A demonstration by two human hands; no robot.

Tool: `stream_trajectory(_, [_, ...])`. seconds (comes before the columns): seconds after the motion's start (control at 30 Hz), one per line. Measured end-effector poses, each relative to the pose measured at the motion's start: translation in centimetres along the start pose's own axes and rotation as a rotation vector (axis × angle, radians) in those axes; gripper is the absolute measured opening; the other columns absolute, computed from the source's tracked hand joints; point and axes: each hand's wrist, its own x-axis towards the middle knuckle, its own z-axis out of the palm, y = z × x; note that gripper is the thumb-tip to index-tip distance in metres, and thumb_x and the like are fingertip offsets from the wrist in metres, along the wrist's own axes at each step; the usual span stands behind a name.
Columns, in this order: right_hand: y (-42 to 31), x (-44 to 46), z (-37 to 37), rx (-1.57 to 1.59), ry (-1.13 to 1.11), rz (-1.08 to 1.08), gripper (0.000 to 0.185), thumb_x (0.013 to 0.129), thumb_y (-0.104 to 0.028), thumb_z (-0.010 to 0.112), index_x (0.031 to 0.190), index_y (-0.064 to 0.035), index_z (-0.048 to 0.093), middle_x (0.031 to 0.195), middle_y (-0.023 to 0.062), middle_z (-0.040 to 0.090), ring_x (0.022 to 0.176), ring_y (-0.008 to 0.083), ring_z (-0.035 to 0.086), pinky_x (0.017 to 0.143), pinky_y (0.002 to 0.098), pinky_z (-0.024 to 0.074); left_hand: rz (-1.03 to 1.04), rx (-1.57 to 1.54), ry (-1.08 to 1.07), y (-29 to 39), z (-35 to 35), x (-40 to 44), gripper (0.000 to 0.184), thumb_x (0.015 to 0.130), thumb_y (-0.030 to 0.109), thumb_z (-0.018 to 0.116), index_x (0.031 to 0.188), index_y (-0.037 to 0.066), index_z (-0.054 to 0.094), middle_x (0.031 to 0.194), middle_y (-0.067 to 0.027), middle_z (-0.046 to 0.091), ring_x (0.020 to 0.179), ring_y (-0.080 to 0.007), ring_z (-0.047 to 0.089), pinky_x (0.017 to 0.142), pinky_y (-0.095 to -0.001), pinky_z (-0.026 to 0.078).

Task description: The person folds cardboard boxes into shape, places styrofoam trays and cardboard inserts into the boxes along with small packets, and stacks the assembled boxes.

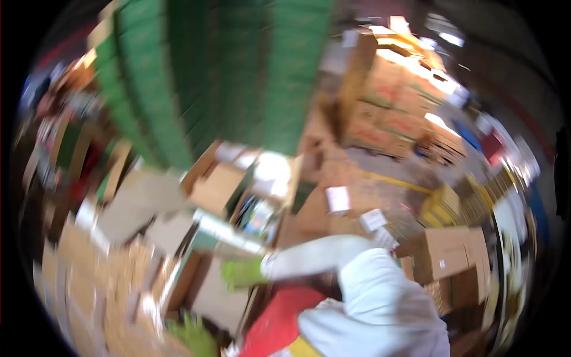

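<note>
Both of my hands wear green gloves, and the picture is smeared by motion. My right hand (244, 273), at the end of a white sleeve (309, 256), is over the far edge of an open cardboard box (217, 297). Whether it grips that edge is blurred. My left hand (193, 337) is low in the view, by the near side of the same box, with its fingers apart. Nothing shows in it. A grey-beige surface is visible inside the box. Red cloth (282, 318) covers part of my front.
Tall green stacked boxes (220, 77) rise at the top. Below them, an open carton (217, 187) stands near colourful packets (259, 217). Taped brown cartons (89, 268) fill the lower left. Stacked cartons (380, 125), yellow boxes (443, 205) and an open carton (449, 256) are at right.
</note>
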Motion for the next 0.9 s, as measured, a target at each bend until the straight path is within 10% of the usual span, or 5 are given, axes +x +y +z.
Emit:
stream_trajectory(0.07, [-0.3,0.3,-2.0,0.102,0.255,0.021,0.024,0.091,-0.017,0.045,0.109,-0.0156,0.06,0.114,0.0112,0.057,0.109,0.0259,0.054,0.095,0.0408,0.0442,0.011,-0.296,0.358,-0.8,5.3,-2.0,0.043,0.076,0.024,0.069,0.115,0.005,0.063,0.133,-0.0179,0.056,0.135,-0.0548,0.029,0.112,-0.0714,0.002])
stream_trajectory(0.43, [1.2,2.9,-10.3,0.457,0.052,0.27,0.03,0.075,-0.011,0.074,0.103,-0.0135,0.065,0.106,0.0047,0.06,0.103,0.0199,0.059,0.09,0.0343,0.0472,-0.843,-1.568,0.631,-3.5,5.4,-8.2,0.026,0.085,0.005,0.07,0.11,0.0,0.068,0.117,-0.0111,0.067,0.109,-0.0221,0.062,0.097,-0.034,0.047])
stream_trajectory(0.53, [7.2,-0.5,-4.1,1.258,0.511,0.695,0.039,0.079,-0.001,0.072,0.116,-0.0089,0.063,0.118,0.0086,0.058,0.101,0.0194,0.063,0.085,0.0301,0.0526,-0.656,-1.358,0.59,-1.0,6.0,-7.3,0.035,0.082,0.01,0.072,0.115,0.002,0.067,0.123,-0.011,0.064,0.115,-0.0239,0.057,0.1,-0.0378,0.044])
stream_trajectory(0.67, [2.6,1.6,0.5,0.835,-0.055,0.6,0.053,0.082,-0.023,0.078,0.125,-0.0003,0.057,0.124,0.0092,0.055,0.115,0.0207,0.056,0.096,0.0333,0.0489,-0.256,-0.669,0.351,2.2,5.3,-2.5,0.059,0.065,0.021,0.085,0.119,0.006,0.064,0.125,-0.013,0.055,0.127,-0.0348,0.044,0.105,-0.0442,0.039])
stream_trajectory(0.9, [-1.1,1.6,1.1,1.429,0.109,1.029,0.096,0.078,-0.033,0.081,0.15,0.0015,0.029,0.154,0.0197,0.031,0.143,0.0309,0.03,0.116,0.0374,0.0261,-1.12,-1.982,0.362,6.1,14.3,-3.6,0.086,0.079,0.021,0.081,0.146,0.001,0.031,0.133,-0.012,0.048,0.112,-0.0204,0.054,0.093,-0.0319,0.047])
